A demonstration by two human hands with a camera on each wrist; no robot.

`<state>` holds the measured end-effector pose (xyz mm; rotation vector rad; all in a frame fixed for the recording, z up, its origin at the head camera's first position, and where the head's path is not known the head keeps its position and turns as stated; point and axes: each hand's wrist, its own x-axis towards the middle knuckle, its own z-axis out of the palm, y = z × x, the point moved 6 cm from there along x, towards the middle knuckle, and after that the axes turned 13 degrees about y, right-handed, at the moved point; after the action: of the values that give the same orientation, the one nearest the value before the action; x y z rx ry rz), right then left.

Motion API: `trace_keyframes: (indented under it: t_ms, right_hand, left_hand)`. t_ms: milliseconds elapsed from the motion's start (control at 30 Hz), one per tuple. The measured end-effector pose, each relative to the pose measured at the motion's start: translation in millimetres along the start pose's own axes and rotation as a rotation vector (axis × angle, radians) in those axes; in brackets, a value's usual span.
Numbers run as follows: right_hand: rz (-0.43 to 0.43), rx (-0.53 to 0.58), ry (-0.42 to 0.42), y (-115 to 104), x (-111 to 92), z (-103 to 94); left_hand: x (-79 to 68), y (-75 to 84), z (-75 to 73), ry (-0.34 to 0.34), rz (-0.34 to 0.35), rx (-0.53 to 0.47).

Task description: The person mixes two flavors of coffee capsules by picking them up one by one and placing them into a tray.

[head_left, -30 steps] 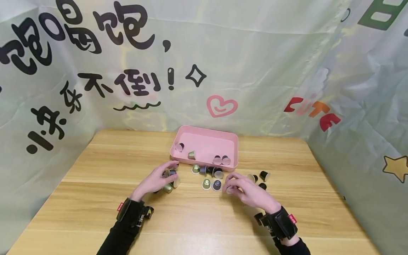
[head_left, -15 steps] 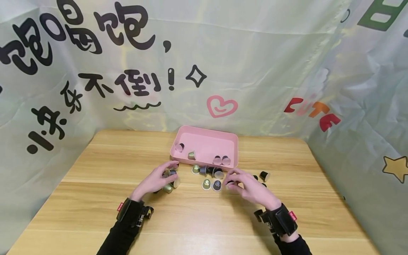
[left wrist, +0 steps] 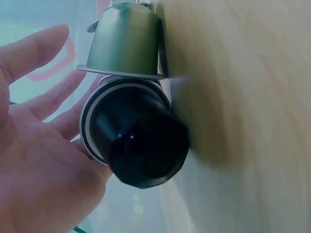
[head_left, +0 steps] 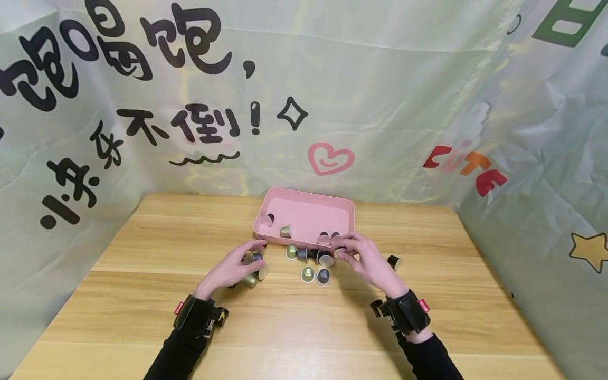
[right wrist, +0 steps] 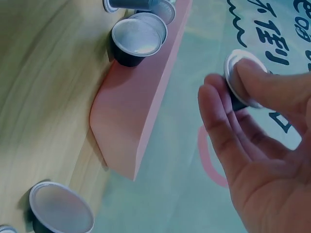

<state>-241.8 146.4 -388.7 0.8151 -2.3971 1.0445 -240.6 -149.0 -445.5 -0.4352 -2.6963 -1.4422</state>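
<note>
My right hand (head_left: 370,264) pinches a dark coffee capsule (right wrist: 232,77) between thumb and fingers, its silver lid under the thumb. It hovers at the front right rim of the pink tray (head_left: 309,203). On the left, my left hand (head_left: 228,269) lies beside a small group of capsules with its fingers spread loosely round them. Close to its palm are a green capsule (left wrist: 124,41) and a black capsule (left wrist: 146,141); neither is pinched. Inside the tray lie several capsules, among them a green one (head_left: 285,231) and a dark one with a pale lid (head_left: 267,219).
Against the tray's front wall stands a row of capsules, including a green one (head_left: 292,253) and a blue one (head_left: 303,254). Nearer are another green capsule (head_left: 307,274) and a dark blue one (head_left: 323,276). A black capsule (head_left: 393,262) lies right. Printed cloth (head_left: 380,105) hangs behind.
My right hand has lifted the dark capsule from the table by the dark blue one and carried it forward to the tray's rim. The left hand has stayed in place.
</note>
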Motion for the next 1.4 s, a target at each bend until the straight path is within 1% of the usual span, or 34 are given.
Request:
trace_keyframes:
  t_ms: [233, 367, 500, 633, 733, 867, 1033, 1133, 1267, 1400]
  right_hand:
    - [0.060, -0.048, 0.048, 10.6, 14.6, 6.1]
    - [0.067, -0.060, 0.061, 14.1, 24.2, 10.8]
    - [0.083, -0.079, 0.058, 19.4, 34.3, 16.9]
    - [0.129, -0.103, 0.052, 26.2, 44.7, 22.6]
    - [0.156, -0.135, 0.045, 30.2, 53.1, 27.4]
    - [0.169, -0.166, 0.026, 35.1, 63.3, 34.6]
    - [0.190, -0.168, -0.006, 43.2, 72.6, 45.0]
    - [0.214, -0.180, -0.023, 46.5, 75.4, 50.6]
    - [0.210, -0.221, -0.038, 48.1, 78.4, 57.7]
    - [0.238, -0.206, -0.089, 51.5, 79.2, 67.1]
  left_hand:
    - [0.5, -0.3, -0.5, 0.002, 0.020, -0.002]
    - [0.7, -0.4, -0.5, -0.001, 0.020, 0.001]
    - [0.5, -0.6, -1.1, -0.003, 0.017, 0.005]
    - [0.9, -0.4, -1.3, -0.002, 0.027, 0.006]
    - [1.0, -0.9, -1.5, 0.000, 0.026, 0.010]
    - [0.8, -1.6, -1.7, -0.002, 0.021, 0.009]
    - [0.1, -1.8, -1.9, -0.005, 0.027, -0.010]
    - [0.0, -2.0, -2.2, -0.001, 0.032, -0.016]
    - [-0.3, -1.6, -3.0, 0.007, 0.043, -0.006]
    - [-1.0, -0.8, -3.5, 0.008, 0.041, 0.003]
